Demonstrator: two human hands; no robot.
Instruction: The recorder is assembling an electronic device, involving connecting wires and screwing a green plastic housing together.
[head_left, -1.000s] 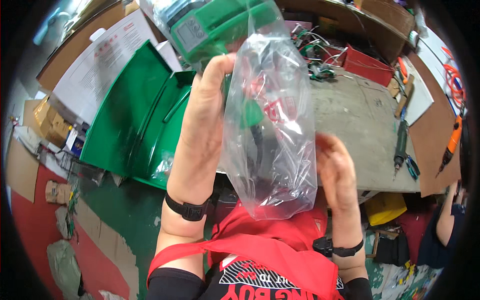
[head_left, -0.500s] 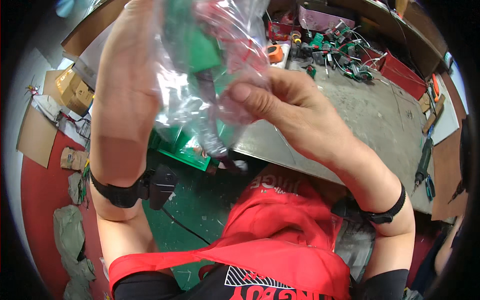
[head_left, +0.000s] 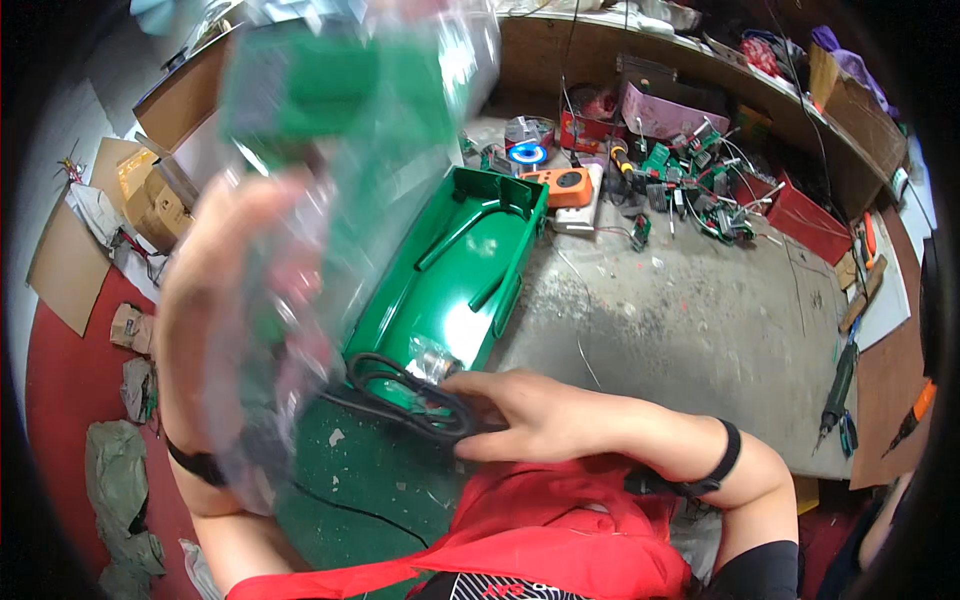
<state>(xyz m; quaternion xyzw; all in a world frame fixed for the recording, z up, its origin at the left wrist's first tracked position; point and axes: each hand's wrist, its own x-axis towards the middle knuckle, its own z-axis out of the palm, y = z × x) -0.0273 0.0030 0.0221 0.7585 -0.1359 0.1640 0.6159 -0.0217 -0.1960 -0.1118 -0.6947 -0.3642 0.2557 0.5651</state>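
Left hand (head_left: pixel 215 330) raised close to the camera, closed around a clear plastic bag (head_left: pixel 330 180) with a green device (head_left: pixel 320 85) inside; bag blurred, held high, apparently to keep it off the work below. Right hand (head_left: pixel 530 415) low at near centre, fingers curled onto a coiled black cable (head_left: pixel 410 395), seemingly gathering the loops so as to keep them together. Coil lying at the near end of an open green case (head_left: pixel 460 265), partly over its rim. Case resting on the grey tabletop (head_left: pixel 690 320), far end toward an orange meter (head_left: pixel 565 187). Loose green parts and wires (head_left: pixel 690 190) crowded at far right, well apart from both hands.
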